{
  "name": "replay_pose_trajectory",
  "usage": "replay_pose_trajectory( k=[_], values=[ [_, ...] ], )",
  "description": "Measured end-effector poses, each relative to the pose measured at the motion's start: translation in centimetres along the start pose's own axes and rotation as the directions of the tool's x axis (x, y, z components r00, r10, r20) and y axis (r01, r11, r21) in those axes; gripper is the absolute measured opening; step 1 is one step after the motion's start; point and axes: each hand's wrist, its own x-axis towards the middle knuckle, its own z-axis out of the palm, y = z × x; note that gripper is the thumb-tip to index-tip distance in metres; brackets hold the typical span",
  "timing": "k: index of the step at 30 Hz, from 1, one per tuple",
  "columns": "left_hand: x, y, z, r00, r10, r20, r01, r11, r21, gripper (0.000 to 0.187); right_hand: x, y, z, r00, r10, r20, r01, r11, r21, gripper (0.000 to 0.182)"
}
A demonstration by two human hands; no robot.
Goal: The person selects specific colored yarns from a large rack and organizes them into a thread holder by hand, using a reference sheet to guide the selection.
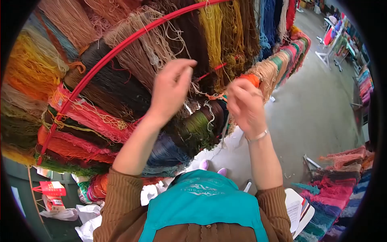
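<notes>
My left hand [171, 90] is raised over hanging dark brown yarn. Its fingers are bent, with thumb and forefinger drawn close together; any thin strand between them is too small to make out. To the right, my right hand [246, 105] has its fingers curled in, slightly blurred. A thin orange strand of yarn [215, 97] runs up to its fingers. Bright orange yarn [251, 78] shows just behind that hand. Below and between the hands hang an olive green skein [196, 125] and loose pale threads [209, 113].
Skeins of many colours hang on a rack with a curved red bar [117, 48] across it. A row of pale skeins [278, 60] extends to the right. More yarn [334, 185] hangs at lower right, near papers [294, 213]. White bags [88, 222] lie at lower left.
</notes>
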Motion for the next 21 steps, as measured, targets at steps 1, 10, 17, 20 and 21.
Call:
replay_pose_trajectory(
  k=[1, 10, 17, 20, 21],
  values=[
    [0.9, 0.0, -1.5, 0.997, 0.074, -0.028, -0.071, 0.993, 0.091, 0.020, 2.0, 0.3, 0.5, 0.997, -0.032, -0.074, 0.015, 0.976, -0.217, 0.014],
    [3.7, -2.4, -3.0, 0.955, 0.293, 0.044, -0.286, 0.873, 0.395, 0.022, 14.6, 8.1, 1.5, 0.929, -0.369, 0.020, 0.236, 0.552, -0.800, 0.023],
    [4.6, -5.3, -2.7, 0.910, 0.365, 0.195, -0.392, 0.609, 0.690, 0.032, 11.8, 5.8, 0.5, 0.989, -0.062, -0.131, 0.004, 0.916, -0.402, 0.011],
    [4.7, -8.3, -3.1, 0.912, 0.286, 0.295, -0.373, 0.274, 0.887, 0.048, 7.4, 1.4, -0.9, 0.994, 0.103, 0.023, -0.103, 0.995, -0.001, 0.007],
    [4.9, -9.2, -3.3, 0.908, 0.278, 0.314, -0.374, 0.198, 0.906, 0.050, 6.3, 0.1, -1.4, 0.994, 0.106, 0.012, -0.106, 0.994, 0.033, 0.009]
  ],
)
